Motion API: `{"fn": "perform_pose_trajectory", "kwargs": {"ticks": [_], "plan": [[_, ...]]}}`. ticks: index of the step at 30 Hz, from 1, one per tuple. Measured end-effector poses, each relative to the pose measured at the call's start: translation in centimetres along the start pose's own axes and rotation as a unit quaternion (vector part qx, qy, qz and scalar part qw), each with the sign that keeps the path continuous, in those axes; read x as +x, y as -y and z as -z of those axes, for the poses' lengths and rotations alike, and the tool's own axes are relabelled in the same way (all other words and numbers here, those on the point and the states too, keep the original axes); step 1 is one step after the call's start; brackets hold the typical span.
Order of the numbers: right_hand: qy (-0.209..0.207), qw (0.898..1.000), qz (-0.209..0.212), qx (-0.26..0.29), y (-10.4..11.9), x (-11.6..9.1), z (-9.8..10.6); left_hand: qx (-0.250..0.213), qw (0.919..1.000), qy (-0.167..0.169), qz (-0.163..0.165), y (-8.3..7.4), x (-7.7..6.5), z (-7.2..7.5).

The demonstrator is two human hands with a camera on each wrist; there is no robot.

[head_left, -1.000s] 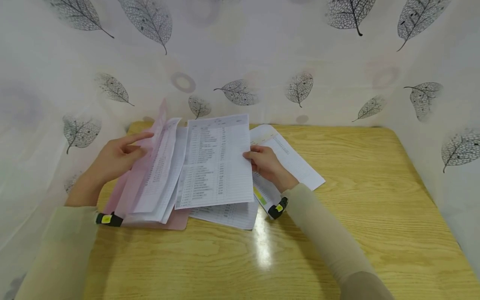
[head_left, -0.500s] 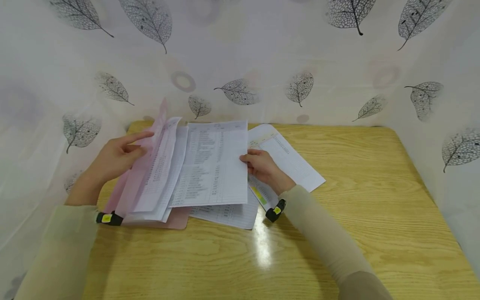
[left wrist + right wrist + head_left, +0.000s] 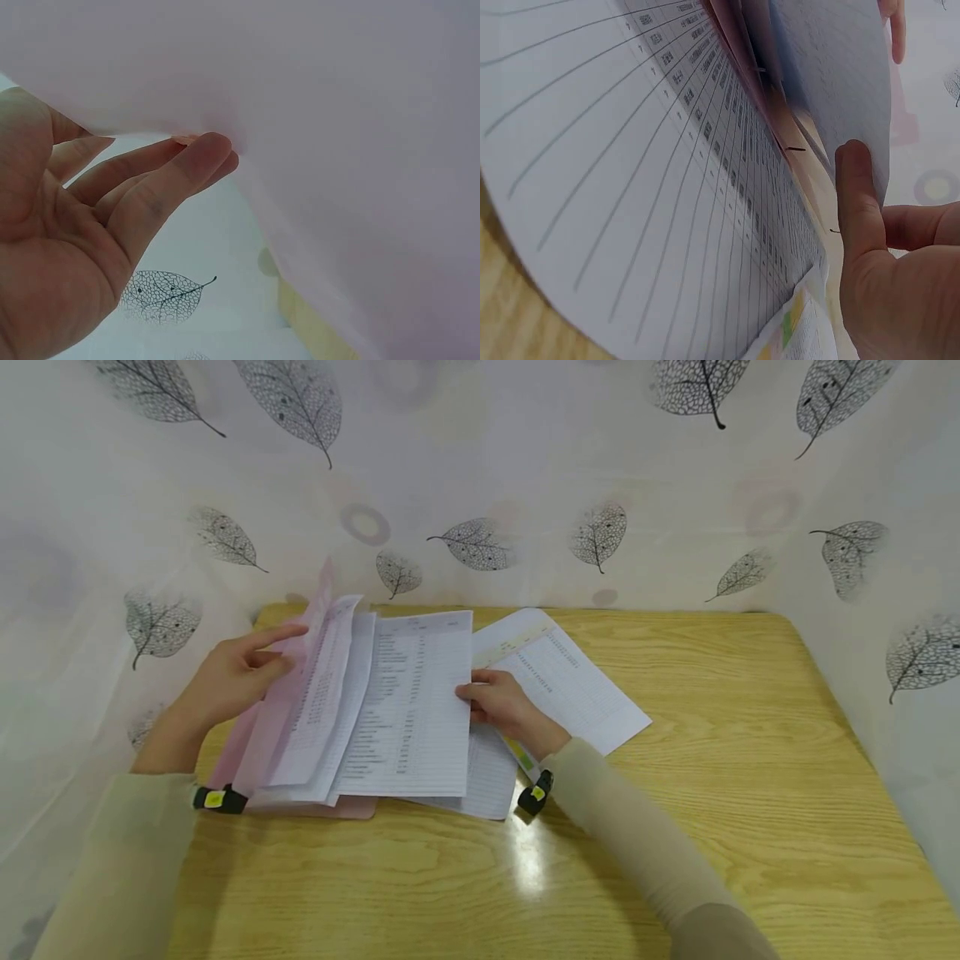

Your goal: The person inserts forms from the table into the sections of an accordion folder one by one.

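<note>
My left hand [image 3: 236, 681] holds up the translucent pink cover [image 3: 273, 714] of a folder at the left; in the left wrist view, thumb and fingers pinch the edge of the cover [image 3: 337, 150]. White printed sheets [image 3: 318, 718] stand tilted against its inner side. Between thumb and fingers, my right hand [image 3: 510, 706] grips the right edge of a printed sheet [image 3: 405, 718], raised beside those tilted sheets. The right wrist view shows this held sheet [image 3: 847, 82] and thin dark prongs [image 3: 795, 148] by the pink folder. Another lined sheet [image 3: 491, 777] lies underneath.
A loose printed sheet [image 3: 581, 693] with a yellow band lies askew to the right of my right hand. The wooden table [image 3: 712, 760] extends right and forward. A white curtain with leaf prints [image 3: 600, 535] surrounds the table at the back and sides.
My right hand has moved left and slightly down, bringing the held printed sheet closer to the folder. More of the askew sheet at right shows. My left hand has stayed in place.
</note>
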State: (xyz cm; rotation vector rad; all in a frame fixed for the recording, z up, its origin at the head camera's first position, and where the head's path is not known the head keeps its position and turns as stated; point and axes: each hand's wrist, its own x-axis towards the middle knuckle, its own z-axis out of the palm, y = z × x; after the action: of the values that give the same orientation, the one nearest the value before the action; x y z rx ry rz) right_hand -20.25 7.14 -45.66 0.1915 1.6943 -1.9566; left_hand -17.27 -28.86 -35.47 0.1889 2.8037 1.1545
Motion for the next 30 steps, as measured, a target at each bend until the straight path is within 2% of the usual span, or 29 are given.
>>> {"fn": "perform_pose_trajectory", "kwargs": {"ticks": [6,12,15,22,30], "plan": [[0.006,1.0,0.008,-0.004,0.1,-0.2,-0.3,0.002,1.0,0.0,0.002,0.1,-0.2,-0.1],[-0.007,0.999,0.023,-0.035,0.6,-0.8,0.3,0.009,0.9999,-0.006,-0.006,0.1,-0.1,0.0],[0.001,0.999,0.03,-0.043,0.7,-0.8,0.1,0.009,0.9999,-0.007,-0.001,0.1,-0.2,0.0],[0.012,0.999,0.021,-0.028,0.7,-0.2,-1.5,0.002,0.9999,-0.008,0.012,-0.1,-0.4,0.1],[0.019,0.999,0.002,-0.027,0.3,0.4,-3.1,-0.006,1.0,-0.005,0.001,0.2,-0.3,0.1]]}}
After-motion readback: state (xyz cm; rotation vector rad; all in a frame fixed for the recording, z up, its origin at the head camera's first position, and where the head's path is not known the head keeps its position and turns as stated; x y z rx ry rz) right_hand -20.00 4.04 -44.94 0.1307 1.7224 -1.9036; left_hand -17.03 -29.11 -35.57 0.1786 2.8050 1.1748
